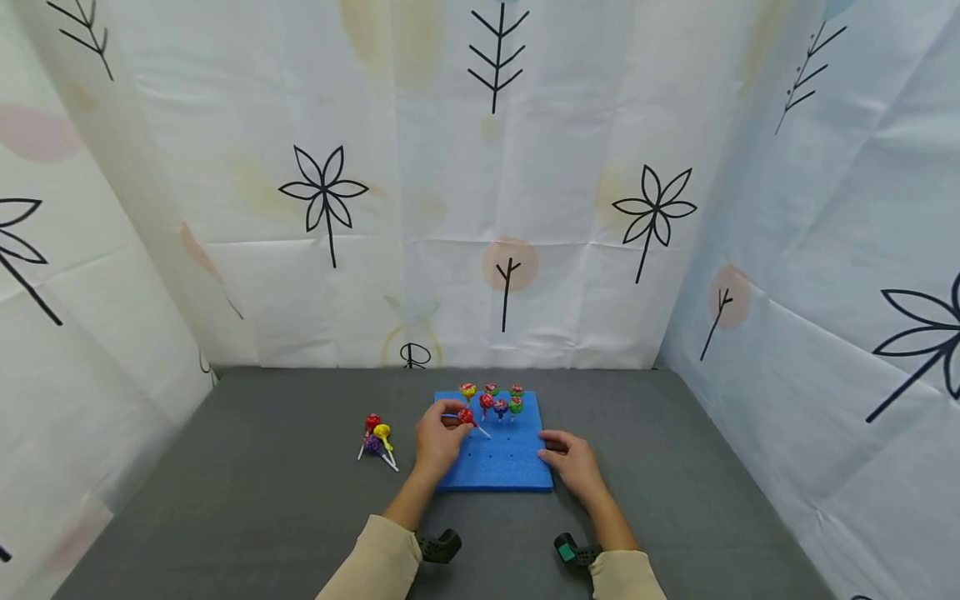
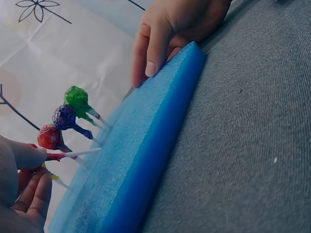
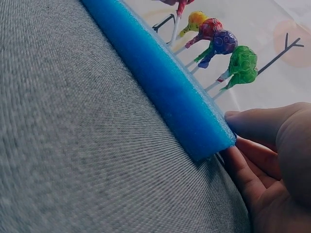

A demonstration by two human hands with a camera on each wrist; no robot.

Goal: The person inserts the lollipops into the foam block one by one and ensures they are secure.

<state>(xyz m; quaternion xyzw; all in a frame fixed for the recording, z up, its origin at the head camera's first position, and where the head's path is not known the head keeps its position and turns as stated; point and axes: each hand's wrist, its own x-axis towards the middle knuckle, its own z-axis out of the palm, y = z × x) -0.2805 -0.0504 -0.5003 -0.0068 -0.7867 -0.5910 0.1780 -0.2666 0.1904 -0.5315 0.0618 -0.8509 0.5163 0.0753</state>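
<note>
My left hand pinches a red lollipop by its wrapped head between thumb and fingers. Its white stick points toward the board, the tip close over the surface. Below lies a blue foam board with rows of small holes. Across its far part, several lollipops stand upright, among them a purple one, a green one and a yellow one. My right hand holds the board's right edge, thumb on the top edge and fingers against the side, their tips partly hidden.
Left of the board, several loose lollipops lie in a small pile on the grey table, with a red one, a yellow one and a purple one. Patterned white cloth hangs behind and at both sides.
</note>
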